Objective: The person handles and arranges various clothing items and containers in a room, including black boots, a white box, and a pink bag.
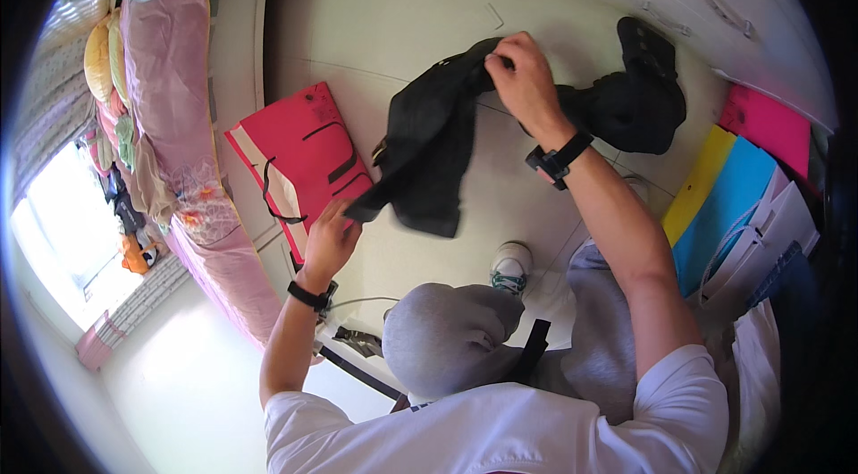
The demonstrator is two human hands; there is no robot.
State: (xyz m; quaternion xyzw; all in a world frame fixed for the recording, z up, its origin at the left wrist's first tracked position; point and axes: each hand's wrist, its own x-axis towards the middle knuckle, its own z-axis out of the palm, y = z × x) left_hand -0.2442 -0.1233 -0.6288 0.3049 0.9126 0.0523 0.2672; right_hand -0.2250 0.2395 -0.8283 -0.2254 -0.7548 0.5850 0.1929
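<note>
Both hands stretch a dark cloth garment (436,112) above the tiled floor. At its lower left corner, my left hand (332,239) pinches the edge, close to a red paper bag (322,139) that lies on the floor. My right hand (526,82) grips the garment's upper end between thumb and fingers. Whether the piece is trousers or a top cannot be told. Just right of my right hand, a second dark garment (630,105) lies bunched on the floor.
White cabinets with metal handles (720,5) border the floor at top and right. Pink, yellow, blue and white paper bags (724,206) stand at the right. A bed with a pink cover (167,72) runs along the left. My sneaker (511,266) rests on the tiles below the garment.
</note>
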